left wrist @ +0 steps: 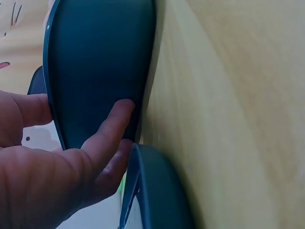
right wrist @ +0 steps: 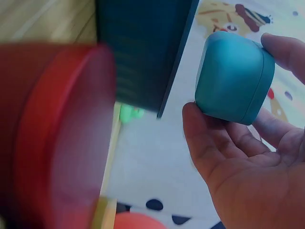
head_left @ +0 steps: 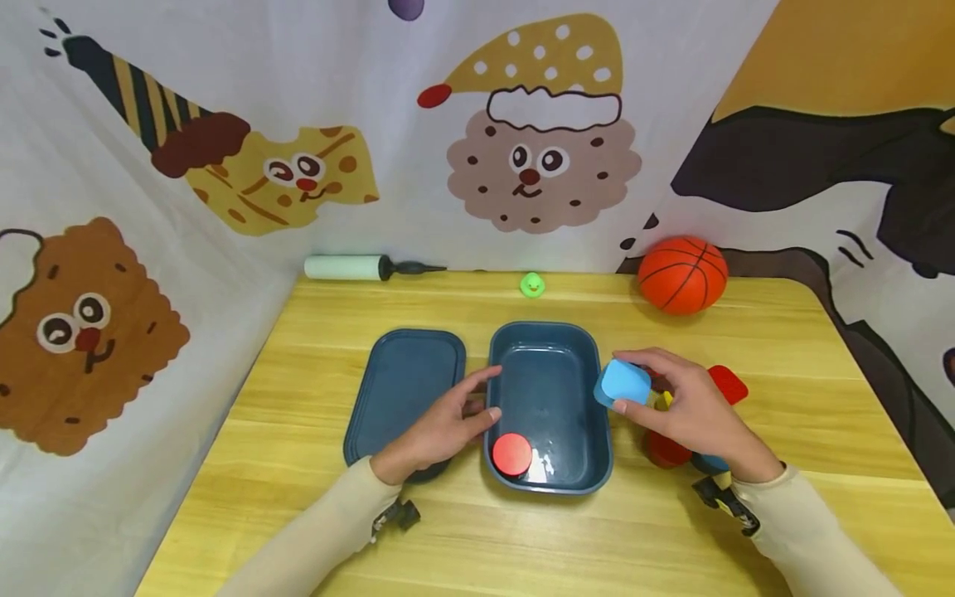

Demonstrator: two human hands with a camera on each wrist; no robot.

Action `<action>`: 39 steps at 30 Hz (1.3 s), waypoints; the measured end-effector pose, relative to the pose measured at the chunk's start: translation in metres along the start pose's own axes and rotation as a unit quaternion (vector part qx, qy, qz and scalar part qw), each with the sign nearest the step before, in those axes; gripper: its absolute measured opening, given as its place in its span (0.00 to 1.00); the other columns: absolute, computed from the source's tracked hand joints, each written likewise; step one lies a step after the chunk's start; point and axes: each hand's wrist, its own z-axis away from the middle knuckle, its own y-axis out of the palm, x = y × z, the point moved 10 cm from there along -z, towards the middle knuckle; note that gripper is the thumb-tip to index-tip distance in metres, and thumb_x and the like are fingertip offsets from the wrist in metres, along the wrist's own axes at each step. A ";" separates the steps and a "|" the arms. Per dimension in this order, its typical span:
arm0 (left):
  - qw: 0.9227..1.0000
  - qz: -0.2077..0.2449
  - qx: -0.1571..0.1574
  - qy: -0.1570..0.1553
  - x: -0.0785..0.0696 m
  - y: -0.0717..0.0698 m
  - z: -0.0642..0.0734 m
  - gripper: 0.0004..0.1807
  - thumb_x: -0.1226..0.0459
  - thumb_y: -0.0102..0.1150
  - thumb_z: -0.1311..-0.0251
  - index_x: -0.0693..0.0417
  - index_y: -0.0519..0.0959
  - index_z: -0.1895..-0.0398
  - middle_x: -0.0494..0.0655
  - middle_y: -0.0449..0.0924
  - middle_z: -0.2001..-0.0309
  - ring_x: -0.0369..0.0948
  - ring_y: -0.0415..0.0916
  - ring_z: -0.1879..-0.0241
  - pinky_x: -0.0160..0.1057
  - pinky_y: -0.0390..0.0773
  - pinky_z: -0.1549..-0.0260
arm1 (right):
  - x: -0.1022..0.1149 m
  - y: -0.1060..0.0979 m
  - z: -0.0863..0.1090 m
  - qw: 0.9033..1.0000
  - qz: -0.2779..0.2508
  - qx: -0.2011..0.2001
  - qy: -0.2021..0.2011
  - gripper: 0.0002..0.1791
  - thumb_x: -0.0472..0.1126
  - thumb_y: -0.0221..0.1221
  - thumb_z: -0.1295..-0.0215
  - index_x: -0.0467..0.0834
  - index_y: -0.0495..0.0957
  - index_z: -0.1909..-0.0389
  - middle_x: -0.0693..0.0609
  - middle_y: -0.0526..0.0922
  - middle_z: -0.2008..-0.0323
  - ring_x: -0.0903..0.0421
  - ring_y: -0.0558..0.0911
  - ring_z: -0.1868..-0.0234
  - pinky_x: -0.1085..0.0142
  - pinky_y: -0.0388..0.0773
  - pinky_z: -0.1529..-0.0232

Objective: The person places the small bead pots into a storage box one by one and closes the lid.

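My right hand holds a small light-blue rounded-square container between thumb and fingers, above the right rim of a dark blue rectangular box. In the right wrist view, a seam runs round one end of the blue container. My left hand rests against the box's left side, thumb and index finger at the rim. Its other fingers lie along the outer wall in the left wrist view. A red round piece sits inside the box at the near left corner.
A dark blue lid lies left of the box. Several red, yellow and blue pieces are partly hidden under my right hand. At the back are a hand pump, a green toy duck and an orange basketball.
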 end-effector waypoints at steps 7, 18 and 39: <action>1.000 -0.008 -0.003 0.001 -0.001 0.000 0.000 0.36 0.61 0.58 0.21 0.38 0.56 0.15 0.56 0.62 0.21 0.52 0.77 0.33 0.45 0.87 0.51 | 0.019 0.027 -0.011 0.999 0.000 0.037 -0.037 0.34 0.43 0.80 0.43 0.49 0.81 0.35 0.53 0.85 0.42 0.58 0.83 0.52 0.65 0.87 0.53; 1.000 -0.004 0.001 -0.003 0.000 0.001 0.000 0.36 0.60 0.57 0.21 0.38 0.56 0.15 0.57 0.61 0.21 0.53 0.75 0.31 0.45 0.87 0.48 | 0.037 0.078 -0.005 0.990 0.039 0.126 -0.051 0.33 0.57 0.76 0.39 0.52 0.82 0.34 0.61 0.85 0.43 0.62 0.81 0.49 0.63 0.86 0.51; 1.000 0.001 0.010 -0.001 0.000 0.000 0.000 0.36 0.61 0.56 0.20 0.39 0.55 0.15 0.58 0.60 0.21 0.55 0.72 0.28 0.48 0.86 0.45 | 0.049 0.120 0.004 0.960 0.152 0.215 -0.097 0.34 0.62 0.79 0.47 0.55 0.86 0.40 0.62 0.89 0.46 0.61 0.86 0.46 0.53 0.74 0.42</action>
